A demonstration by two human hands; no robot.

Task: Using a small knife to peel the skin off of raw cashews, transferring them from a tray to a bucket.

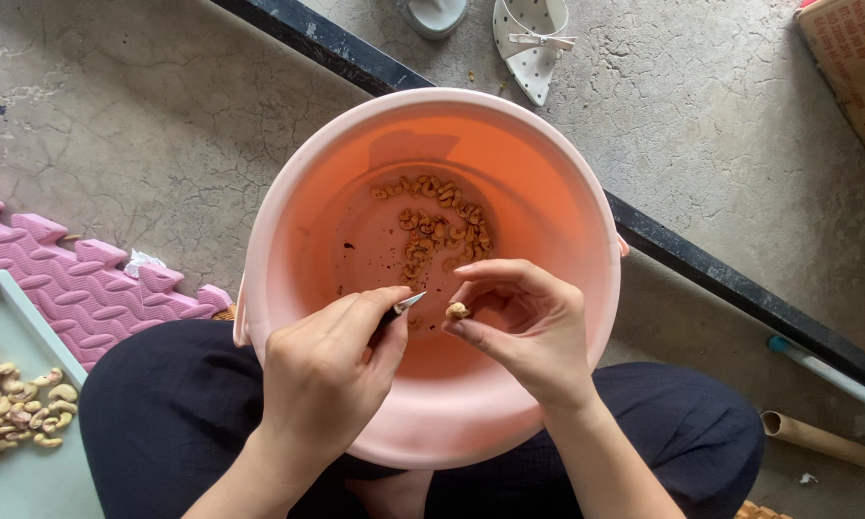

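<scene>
A large pink bucket (288,221) stands between my knees, with several brown-skinned cashew kernels (439,226) lying on its bottom. My left hand (327,370) is closed around a small knife (406,304), whose blade tip points right. My right hand (524,322) pinches a single cashew kernel (457,310) between thumb and fingers, just right of the blade tip. Both hands hover over the bucket's near side.
A pale tray (29,481) with several peeled cashews (14,408) sits at the lower left, on a pink foam mat (67,279). A black bar (721,279) crosses the concrete floor. White sandals (533,43), a cardboard box (851,67) and a cardboard tube (822,440) lie around.
</scene>
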